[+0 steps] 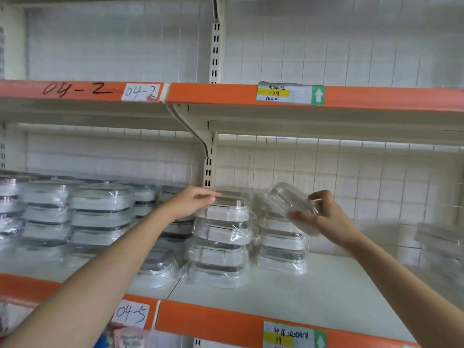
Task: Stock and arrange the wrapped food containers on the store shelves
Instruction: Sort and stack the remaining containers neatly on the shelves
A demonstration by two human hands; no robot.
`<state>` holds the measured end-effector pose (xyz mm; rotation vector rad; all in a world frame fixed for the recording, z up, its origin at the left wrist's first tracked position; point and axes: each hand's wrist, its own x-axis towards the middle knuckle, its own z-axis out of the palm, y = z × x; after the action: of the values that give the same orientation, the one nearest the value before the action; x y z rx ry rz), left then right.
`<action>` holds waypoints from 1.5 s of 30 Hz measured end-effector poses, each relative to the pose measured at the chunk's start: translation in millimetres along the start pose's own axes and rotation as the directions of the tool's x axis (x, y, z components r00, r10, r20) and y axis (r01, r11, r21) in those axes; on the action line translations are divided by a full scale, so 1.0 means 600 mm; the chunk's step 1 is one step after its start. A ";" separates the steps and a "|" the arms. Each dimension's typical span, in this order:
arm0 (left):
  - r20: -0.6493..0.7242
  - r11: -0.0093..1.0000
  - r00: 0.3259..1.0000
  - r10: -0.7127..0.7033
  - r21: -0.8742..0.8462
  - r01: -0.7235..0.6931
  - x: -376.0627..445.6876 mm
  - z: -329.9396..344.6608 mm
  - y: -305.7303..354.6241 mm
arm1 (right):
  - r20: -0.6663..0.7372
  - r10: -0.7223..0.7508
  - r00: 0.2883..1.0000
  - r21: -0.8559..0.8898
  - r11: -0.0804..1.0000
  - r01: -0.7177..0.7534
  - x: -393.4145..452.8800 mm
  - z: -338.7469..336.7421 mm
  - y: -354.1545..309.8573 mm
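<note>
Left hand (192, 200) flat, fingers straight, resting on top of the front stack (221, 243) of wrapped containers on the middle shelf (313, 292). Right hand (324, 217) curled around a clear tub (291, 200), held tilted just above the shorter stack (282, 244) behind. More stacks (75, 212) lined up off to the left, kinda blurry.

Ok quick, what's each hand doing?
Left hand: open, fingers flat on the top box of a stack.
Right hand: holding a tilted box.
</note>
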<state>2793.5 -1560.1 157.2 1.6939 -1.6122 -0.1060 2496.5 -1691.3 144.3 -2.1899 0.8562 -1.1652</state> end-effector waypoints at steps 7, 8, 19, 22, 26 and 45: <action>-0.326 0.990 0.941 0.094 0.132 -0.053 -0.013 0.010 -0.018 | 0.080 -0.149 0.986 -0.020 0.988 0.151 -0.004 0.039 -0.060; -0.367 0.987 0.923 0.114 0.146 -0.064 -0.023 0.003 -0.024 | 0.095 -0.187 0.978 -0.058 0.980 0.193 -0.006 0.047 -0.075; -0.322 0.902 0.944 0.079 0.425 0.069 -0.214 -0.138 -0.147 | 0.354 -0.562 0.747 -0.392 0.636 0.665 -0.008 0.232 -0.244; -0.337 0.909 0.941 0.031 0.401 0.114 -0.246 -0.154 -0.171 | 0.436 -0.508 0.743 -0.439 0.601 0.668 -0.008 0.304 -0.257; -0.329 0.915 0.943 0.050 0.393 0.088 -0.267 -0.153 -0.181 | 0.539 -0.367 0.758 -0.427 0.657 0.621 -0.004 0.375 -0.258; -0.144 0.696 0.989 -0.044 0.705 0.134 -0.212 -0.033 -0.155 | 0.534 -0.428 0.729 -0.486 0.549 0.680 -0.004 0.312 -0.254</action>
<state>2855.6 -1449.2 62.0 2.3069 -1.5770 0.6563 2699.4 -1560.5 153.4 -3.3349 0.4029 -0.6821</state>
